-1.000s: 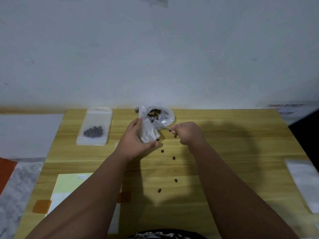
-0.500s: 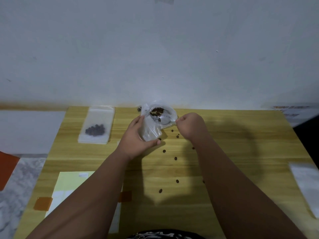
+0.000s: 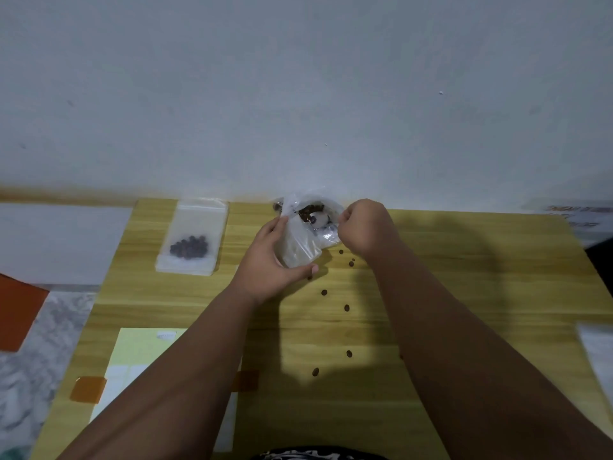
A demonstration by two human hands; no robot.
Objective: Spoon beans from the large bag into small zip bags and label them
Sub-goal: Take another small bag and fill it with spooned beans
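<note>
My left hand grips a small clear zip bag, held upright just in front of the large clear bag of brown beans at the table's far edge. My right hand is curled round a spoon handle; the shiny spoon bowl sits at the large bag's mouth, above the small bag's opening. A filled small zip bag with dark beans lies flat at the far left. Several loose beans are scattered on the wooden table between my arms.
A pale yellow label sheet is taped down with orange tape at the near left. More clear bags lie at the table's right edge. A white wall rises right behind the table.
My right hand has moved up and right, carrying the spoon from the table side into the large bag's mouth. My left hand keeps its hold on the small bag.
</note>
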